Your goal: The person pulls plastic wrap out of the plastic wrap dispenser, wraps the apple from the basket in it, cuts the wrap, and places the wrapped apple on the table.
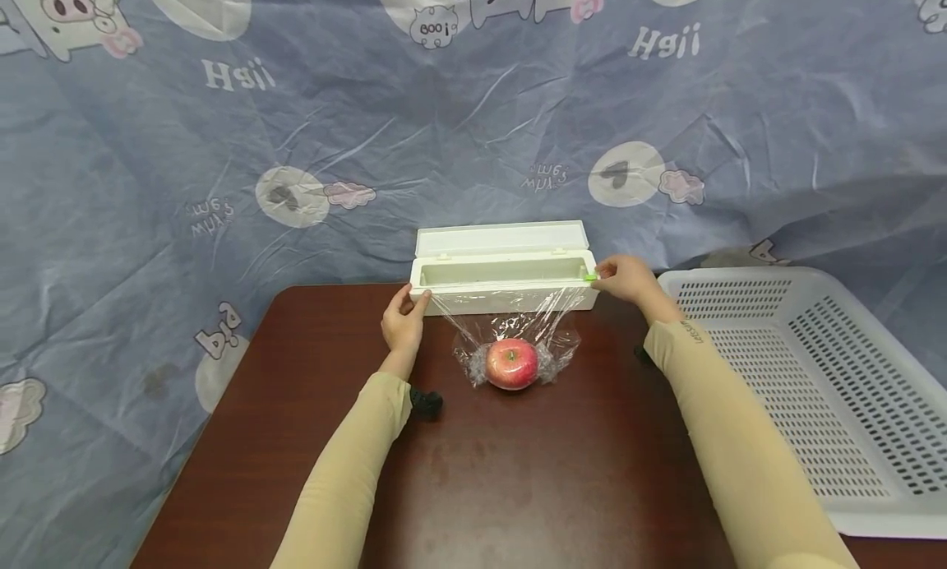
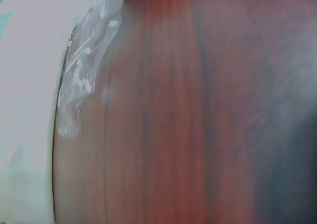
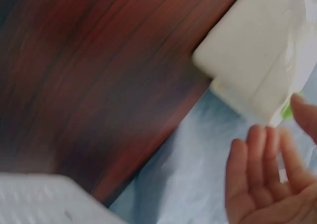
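A long white cling film dispenser box [image 1: 510,302] stands at the back of the table with its lid [image 1: 503,238] tipped up. My left hand [image 1: 403,326] grips its left front corner, thumb at the front edge. At the other end my right hand [image 1: 629,281] pinches the green slide cutter [image 1: 590,277] on the front rim; the thumb touches this cutter [image 3: 286,111] in the right wrist view. Clear cling film [image 1: 510,306] runs from the rim down to a red apple [image 1: 512,363] wrapped in it, bunched at both sides. The left hand is outside the left wrist view.
A white perforated plastic basket [image 1: 829,520] sits at the right, beside my right forearm. Behind the dark brown table [image 1: 518,487] hangs a blue printed cloth [image 1: 459,141]. Black wrist straps show below both hands, such as the left strap [image 1: 427,403].
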Demonstrator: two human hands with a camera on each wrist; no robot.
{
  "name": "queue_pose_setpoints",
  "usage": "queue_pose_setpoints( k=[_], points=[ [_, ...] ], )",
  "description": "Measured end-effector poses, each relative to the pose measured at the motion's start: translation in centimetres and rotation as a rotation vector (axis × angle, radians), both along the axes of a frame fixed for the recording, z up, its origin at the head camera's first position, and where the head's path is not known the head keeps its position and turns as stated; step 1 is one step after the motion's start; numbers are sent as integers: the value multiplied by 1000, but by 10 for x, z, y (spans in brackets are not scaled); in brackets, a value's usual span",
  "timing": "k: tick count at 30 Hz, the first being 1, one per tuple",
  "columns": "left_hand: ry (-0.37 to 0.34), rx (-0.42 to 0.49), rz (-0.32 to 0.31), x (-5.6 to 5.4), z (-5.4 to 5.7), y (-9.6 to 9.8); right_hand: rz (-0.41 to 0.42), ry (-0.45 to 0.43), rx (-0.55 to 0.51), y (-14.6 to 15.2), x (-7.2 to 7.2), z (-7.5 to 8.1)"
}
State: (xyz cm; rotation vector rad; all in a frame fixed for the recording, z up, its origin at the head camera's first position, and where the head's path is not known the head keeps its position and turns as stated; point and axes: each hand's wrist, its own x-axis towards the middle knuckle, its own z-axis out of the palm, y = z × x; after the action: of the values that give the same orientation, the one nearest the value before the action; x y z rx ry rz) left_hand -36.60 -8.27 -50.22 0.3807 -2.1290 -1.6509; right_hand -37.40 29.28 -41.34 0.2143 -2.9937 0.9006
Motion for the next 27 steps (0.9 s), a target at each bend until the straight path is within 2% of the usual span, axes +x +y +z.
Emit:
queue_pose_setpoints(
  k=[4,7,9,11,14,17,21,24,26,27],
  points=[
    [28,28,9,8,-3,6,-198,-52,-108,-15,7,-5],
    [14,62,4,13,-6,12,-349,-61,-210,-27,13,-14],
    [-23,81,-37,17,-7,17,-424,-66,-296,-32,18,-21],
    [-71,97,-117,20,-7,21,-459,-83,-406,-36,21,-29],
    [-132,122,-242,23,-7,25,-442,-163,-598,-38,26,-42],
    [-148,175,-320,22,-7,28,-357,-244,-763,-37,28,-55],
    [-115,271,-333,20,-8,29,-277,-227,-839,-39,29,-69],
    [-94,309,-319,19,-9,29,-287,-186,-850,-40,31,-76],
    [-82,316,-321,19,-9,29,-294,-193,-867,-41,31,-78],
    [-79,318,-329,22,-5,28,-294,-201,-883,-41,30,-78]
  ],
)
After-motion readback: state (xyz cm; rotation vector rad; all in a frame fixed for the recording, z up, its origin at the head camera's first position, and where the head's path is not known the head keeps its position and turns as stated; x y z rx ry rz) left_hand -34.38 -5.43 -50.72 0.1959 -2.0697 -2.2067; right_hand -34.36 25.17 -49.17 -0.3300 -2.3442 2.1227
